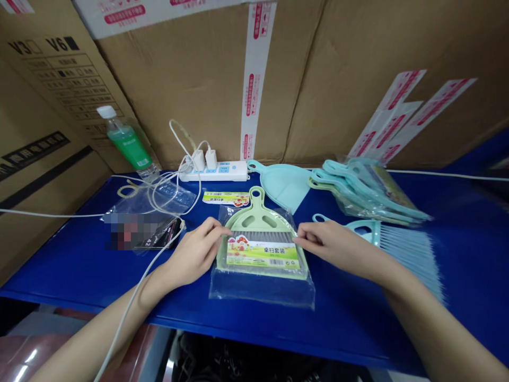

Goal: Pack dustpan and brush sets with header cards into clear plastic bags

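Observation:
A pale green dustpan and brush set [258, 216] lies in a clear plastic bag [262, 292] on the blue table, its handle pointing away from me. A printed label card [262, 253] shows through the plastic over the grey bristles. My left hand [201, 249] pinches the set's left edge, with the fingers bent. On the opposite edge, my right hand [324, 241] has thumb and forefinger closed on the bagged set. Just behind it lies a loose blue dustpan [282, 183]. A blue brush [409, 254] rests partly behind my right forearm.
Several bagged blue and green sets [366, 185] are piled at the back right. A power strip [234, 171] with white cables, a loose label card [225, 198] and a tilted green-labelled bottle [129, 146] stand along the back. Cardboard boxes [191, 79] wall the table. One cable crosses my left forearm.

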`<state>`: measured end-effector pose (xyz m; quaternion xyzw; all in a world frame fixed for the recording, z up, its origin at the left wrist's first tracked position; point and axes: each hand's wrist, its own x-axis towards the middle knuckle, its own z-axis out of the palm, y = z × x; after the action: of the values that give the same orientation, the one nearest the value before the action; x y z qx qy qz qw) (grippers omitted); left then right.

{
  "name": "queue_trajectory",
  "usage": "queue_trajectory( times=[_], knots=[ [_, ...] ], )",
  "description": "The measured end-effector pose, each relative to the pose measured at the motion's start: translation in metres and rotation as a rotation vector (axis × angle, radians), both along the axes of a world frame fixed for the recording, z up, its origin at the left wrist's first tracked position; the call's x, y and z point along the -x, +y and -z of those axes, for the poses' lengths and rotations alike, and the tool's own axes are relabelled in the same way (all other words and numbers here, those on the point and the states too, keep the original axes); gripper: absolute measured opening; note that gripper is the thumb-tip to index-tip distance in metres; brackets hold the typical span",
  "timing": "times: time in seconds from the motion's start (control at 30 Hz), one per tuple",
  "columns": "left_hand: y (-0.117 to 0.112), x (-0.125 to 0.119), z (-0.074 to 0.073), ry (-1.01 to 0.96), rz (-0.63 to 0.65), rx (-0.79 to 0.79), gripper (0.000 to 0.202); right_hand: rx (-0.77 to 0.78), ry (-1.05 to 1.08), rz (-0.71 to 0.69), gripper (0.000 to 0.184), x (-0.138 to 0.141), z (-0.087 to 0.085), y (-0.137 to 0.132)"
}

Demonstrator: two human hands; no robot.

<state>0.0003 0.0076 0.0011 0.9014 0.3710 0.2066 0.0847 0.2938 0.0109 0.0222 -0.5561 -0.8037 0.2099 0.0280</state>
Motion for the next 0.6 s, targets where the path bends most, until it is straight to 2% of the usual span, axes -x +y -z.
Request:
queue_trajectory(
  times=[0.13,0.27,0.43,0.6],
  knots=[
    [-0.003,-0.003,-0.005,-0.034,0.135,-0.043,0.023,-0.039,-0.046,-0.019,0.034,-0.003,0.001,-0.001],
    [-0.005,-0.004,-0.005,-0.045,0.279,-0.051,0.018,-0.091,0.001,-0.058,0.028,-0.002,0.001,-0.002],
    [-0.006,-0.005,-0.005,-0.021,0.332,-0.042,0.018,0.028,0.116,-0.233,0.014,0.006,0.002,-0.006],
    [-0.006,-0.006,-0.003,0.015,0.352,-0.055,0.018,0.013,0.127,-0.264,0.011,0.01,0.005,-0.009]
  ],
)
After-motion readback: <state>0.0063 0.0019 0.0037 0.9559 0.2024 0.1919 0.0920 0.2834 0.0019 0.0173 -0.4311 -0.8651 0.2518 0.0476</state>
